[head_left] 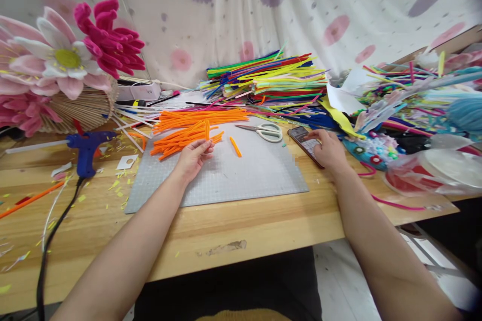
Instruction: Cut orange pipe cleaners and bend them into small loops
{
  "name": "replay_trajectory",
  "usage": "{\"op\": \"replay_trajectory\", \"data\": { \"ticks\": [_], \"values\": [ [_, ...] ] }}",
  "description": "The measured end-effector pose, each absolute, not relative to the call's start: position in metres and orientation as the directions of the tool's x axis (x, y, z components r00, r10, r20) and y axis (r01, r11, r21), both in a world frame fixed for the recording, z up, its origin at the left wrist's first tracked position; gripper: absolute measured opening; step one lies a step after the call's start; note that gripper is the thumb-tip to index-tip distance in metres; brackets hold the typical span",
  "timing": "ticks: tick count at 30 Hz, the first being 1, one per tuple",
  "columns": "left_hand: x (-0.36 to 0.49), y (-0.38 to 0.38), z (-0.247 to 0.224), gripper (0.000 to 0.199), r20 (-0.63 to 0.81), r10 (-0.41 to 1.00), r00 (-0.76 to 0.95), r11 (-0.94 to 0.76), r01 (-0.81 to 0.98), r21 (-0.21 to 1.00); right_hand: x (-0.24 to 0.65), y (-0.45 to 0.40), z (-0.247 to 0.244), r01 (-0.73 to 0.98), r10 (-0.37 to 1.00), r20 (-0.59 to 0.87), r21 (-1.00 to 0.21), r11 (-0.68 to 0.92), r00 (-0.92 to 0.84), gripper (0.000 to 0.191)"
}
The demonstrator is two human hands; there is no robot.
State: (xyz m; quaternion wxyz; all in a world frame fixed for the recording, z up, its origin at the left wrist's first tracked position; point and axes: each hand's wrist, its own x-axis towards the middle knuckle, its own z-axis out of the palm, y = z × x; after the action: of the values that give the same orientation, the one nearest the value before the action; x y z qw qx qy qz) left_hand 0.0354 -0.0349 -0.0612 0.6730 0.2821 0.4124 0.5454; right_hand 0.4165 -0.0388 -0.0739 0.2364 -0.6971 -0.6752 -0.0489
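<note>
My left hand point(195, 159) is closed in a pinch on a bent orange pipe cleaner point(207, 129) that stands up from the fingertips. Behind it, orange pipe cleaners lie in two bunches, the nearer bunch point(171, 144) and the farther one point(199, 117), on a grey cutting mat point(241, 185). A short orange piece point(235, 147) lies alone on the mat. Scissors point(265, 132) with pale handles rest at the mat's back edge. On the right, my right hand point(328, 149) is over a phone point(303, 144) with a lit screen, fingers apart and touching it.
A blue glue gun point(87, 150) with a black cord stands on the left among yellow scraps. Fuzzy flowers point(68, 60) rise behind it. Multicoloured pipe cleaners point(267, 77) are heaped at the back. To the right are a plastic-wrapped tub point(433, 170) and blue yarn point(465, 115).
</note>
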Motion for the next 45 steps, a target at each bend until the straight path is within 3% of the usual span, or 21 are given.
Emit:
{"op": "replay_trajectory", "data": {
  "ticks": [8,11,15,18,22,27,30,34,39,42,45],
  "values": [
    [0.037,-0.035,-0.058,0.020,-0.267,0.962,0.050,0.255,-0.499,0.828,0.404,-0.039,-0.063,0.945,0.904,0.415,-0.324,0.041,0.103,0.041],
    [0.039,-0.036,-0.060,0.023,-0.247,0.968,0.048,0.240,-0.465,0.852,0.380,-0.034,-0.051,0.888,0.905,0.415,-0.447,0.112,0.095,0.030],
    [0.040,-0.038,-0.063,0.027,-0.184,0.978,0.097,0.206,-0.365,0.908,0.332,-0.024,-0.038,0.576,0.957,0.289,-0.784,0.231,0.009,0.016],
    [0.038,-0.040,-0.064,0.031,-0.179,0.966,0.185,0.227,-0.289,0.930,0.288,-0.017,-0.035,0.309,0.986,0.109,-0.940,0.143,-0.125,0.025],
    [0.033,-0.041,-0.062,0.032,-0.208,0.940,0.271,0.274,-0.235,0.932,0.240,-0.010,-0.040,0.001,0.973,-0.048,-0.999,-0.049,-0.225,0.035],
    [0.032,-0.041,-0.061,0.034,-0.208,0.925,0.317,0.281,-0.206,0.937,0.211,-0.005,-0.049,-0.188,0.944,-0.041,-0.976,-0.107,-0.327,0.034],
    [0.033,-0.041,-0.063,0.033,-0.200,0.918,0.343,0.276,-0.186,0.943,0.207,-0.006,-0.052,-0.137,0.955,-0.030,-0.988,-0.073,-0.295,0.033],
    [0.034,-0.042,-0.062,0.032,-0.188,0.935,0.301,0.259,-0.216,0.942,0.231,-0.015,-0.046,0.113,0.974,0.037,-0.992,0.064,-0.225,0.032],
    [0.038,-0.042,-0.061,0.029,-0.188,0.948,0.257,0.252,-0.246,0.936,0.333,-0.040,-0.048,0.544,0.960,0.261,-0.822,0.165,0.103,0.032],
    [0.041,-0.040,-0.063,0.028,-0.176,0.952,0.252,0.240,-0.254,0.937,0.408,-0.059,-0.063,0.816,0.844,0.427,-0.578,-0.022,0.325,0.036],
    [0.041,-0.037,-0.065,0.028,-0.164,0.954,0.249,0.229,-0.258,0.939,0.455,-0.076,-0.081,0.881,0.783,0.467,-0.425,-0.207,0.410,0.037]
  ]
}}
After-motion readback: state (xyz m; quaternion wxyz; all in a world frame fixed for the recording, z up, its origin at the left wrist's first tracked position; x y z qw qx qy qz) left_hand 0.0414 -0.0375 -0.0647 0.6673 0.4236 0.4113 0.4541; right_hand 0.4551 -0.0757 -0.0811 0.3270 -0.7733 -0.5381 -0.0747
